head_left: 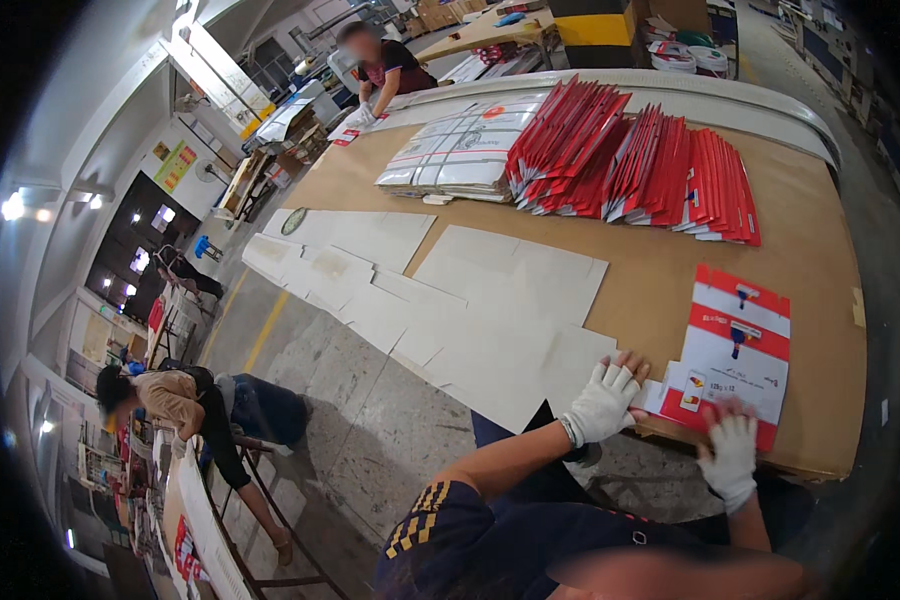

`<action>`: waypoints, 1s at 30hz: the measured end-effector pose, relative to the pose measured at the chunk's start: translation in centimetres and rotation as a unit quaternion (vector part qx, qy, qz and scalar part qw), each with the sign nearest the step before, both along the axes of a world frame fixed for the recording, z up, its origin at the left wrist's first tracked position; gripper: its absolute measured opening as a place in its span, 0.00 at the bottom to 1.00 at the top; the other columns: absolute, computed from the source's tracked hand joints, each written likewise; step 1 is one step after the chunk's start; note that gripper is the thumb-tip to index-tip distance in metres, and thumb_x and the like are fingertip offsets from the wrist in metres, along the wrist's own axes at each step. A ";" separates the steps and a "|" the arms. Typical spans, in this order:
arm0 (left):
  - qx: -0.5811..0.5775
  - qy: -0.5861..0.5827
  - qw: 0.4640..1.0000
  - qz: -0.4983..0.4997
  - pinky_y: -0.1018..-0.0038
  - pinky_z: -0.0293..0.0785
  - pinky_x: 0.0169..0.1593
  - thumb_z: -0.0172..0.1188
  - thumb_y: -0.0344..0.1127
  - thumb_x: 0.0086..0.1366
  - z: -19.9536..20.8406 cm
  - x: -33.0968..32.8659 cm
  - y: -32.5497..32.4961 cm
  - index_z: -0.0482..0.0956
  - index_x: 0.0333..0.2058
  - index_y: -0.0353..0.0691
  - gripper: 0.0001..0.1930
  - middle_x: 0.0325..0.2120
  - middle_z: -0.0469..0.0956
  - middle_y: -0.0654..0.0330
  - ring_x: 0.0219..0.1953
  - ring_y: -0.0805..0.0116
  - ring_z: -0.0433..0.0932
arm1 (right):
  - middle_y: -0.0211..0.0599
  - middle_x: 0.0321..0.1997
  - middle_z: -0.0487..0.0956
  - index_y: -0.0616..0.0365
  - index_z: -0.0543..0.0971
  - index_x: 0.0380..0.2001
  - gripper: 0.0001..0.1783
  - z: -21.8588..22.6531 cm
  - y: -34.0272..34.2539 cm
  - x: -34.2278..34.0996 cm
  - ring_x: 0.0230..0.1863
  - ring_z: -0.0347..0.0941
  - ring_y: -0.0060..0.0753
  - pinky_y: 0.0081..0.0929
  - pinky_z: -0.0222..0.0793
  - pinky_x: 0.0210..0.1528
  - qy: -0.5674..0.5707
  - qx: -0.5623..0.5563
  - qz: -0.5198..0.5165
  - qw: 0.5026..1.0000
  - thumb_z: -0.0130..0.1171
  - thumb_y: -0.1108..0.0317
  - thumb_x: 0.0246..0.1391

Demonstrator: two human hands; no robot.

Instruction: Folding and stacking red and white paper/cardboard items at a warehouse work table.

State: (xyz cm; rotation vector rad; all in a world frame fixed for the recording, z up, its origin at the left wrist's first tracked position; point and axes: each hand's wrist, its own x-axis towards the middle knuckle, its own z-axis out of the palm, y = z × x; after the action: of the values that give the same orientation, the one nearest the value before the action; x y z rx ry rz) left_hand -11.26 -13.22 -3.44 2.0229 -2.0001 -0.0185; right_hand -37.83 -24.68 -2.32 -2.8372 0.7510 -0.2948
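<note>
Two gloved hands at one flat carton (760, 375), by the table's (835, 310) near edge.
The left hand (605, 402), fingers apart, touches it at eight o'clock, seemingly to steady it; the right hand (733, 460), at six, is too blurred to tell its grip. At eleven, uncountable red packs (650, 165) stand on edge, perhaps saving room; at ten, one strapped bundle (460, 150); at nine, overlapping blanks (510, 285).

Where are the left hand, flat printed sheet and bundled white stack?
Left hand (604, 402): head view, back of glove.
Flat printed sheet (732, 362): head view, white panel.
Bundled white stack (458, 147): head view, top face.
</note>
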 end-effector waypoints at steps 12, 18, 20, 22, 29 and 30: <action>-0.001 -0.061 0.998 0.021 0.45 0.50 0.64 0.57 0.32 0.56 1.3 5.3 6.4 0.68 0.56 0.47 0.26 0.44 0.75 0.62 0.56 0.58 0.70 | 0.38 0.63 0.66 0.52 0.68 0.58 0.37 -1.9 1.6 0.2 0.67 0.54 0.48 0.61 0.39 0.67 -0.019 -0.001 0.028 0.999 0.63 0.58 0.42; -0.231 0.380 0.845 0.296 0.69 0.58 0.62 0.64 0.23 0.53 0.2 3.4 3.0 0.37 0.66 0.30 0.50 0.59 0.59 0.50 0.59 0.64 0.61 | 0.36 0.63 0.66 0.51 0.69 0.58 0.34 -0.7 0.4 1.2 0.67 0.55 0.45 0.60 0.41 0.67 -0.028 -0.028 0.035 0.999 0.61 0.57 0.45; -0.252 0.493 0.782 0.285 0.69 0.60 0.60 0.63 0.26 0.56 -1.1 2.3 2.2 0.39 0.65 0.30 0.46 0.58 0.61 0.51 0.57 0.65 0.62 | 0.35 0.64 0.66 0.51 0.70 0.57 0.32 -0.5 0.2 1.8 0.68 0.55 0.43 0.58 0.41 0.67 -0.025 -0.024 0.029 0.999 0.60 0.56 0.46; -0.283 0.610 0.686 0.277 0.70 0.65 0.55 0.60 0.33 0.62 -1.3 0.9 1.2 0.54 0.60 0.30 0.32 0.52 0.68 0.53 0.51 0.67 0.68 | 0.35 0.65 0.65 0.50 0.71 0.57 0.32 -0.7 0.3 1.7 0.68 0.55 0.42 0.58 0.40 0.67 -0.019 -0.016 0.018 1.000 0.59 0.55 0.47; -0.234 0.302 0.912 0.147 0.70 0.71 0.48 0.52 0.24 0.62 -3.0 -0.8 -0.7 0.57 0.61 0.30 0.28 0.46 0.75 0.45 0.44 0.52 0.77 | 0.34 0.65 0.65 0.51 0.70 0.57 0.27 -0.8 0.3 0.1 0.68 0.56 0.42 0.57 0.40 0.68 -0.011 -0.015 0.040 0.999 0.54 0.63 0.51; -0.128 0.326 0.931 0.106 0.64 0.66 0.56 0.55 0.23 0.57 -2.4 -0.9 -0.5 0.56 0.62 0.33 0.34 0.57 0.65 0.42 0.55 0.44 0.70 | 0.32 0.66 0.65 0.48 0.69 0.58 0.26 -1.2 -0.1 -0.2 0.68 0.56 0.39 0.58 0.42 0.67 0.003 -0.059 0.048 0.997 0.51 0.64 0.53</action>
State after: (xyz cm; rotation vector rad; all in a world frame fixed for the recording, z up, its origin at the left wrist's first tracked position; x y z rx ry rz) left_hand -12.16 -13.73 -5.80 1.7446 -1.2968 -0.3215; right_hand -38.03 -24.77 -3.50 -2.9745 0.6158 -0.3269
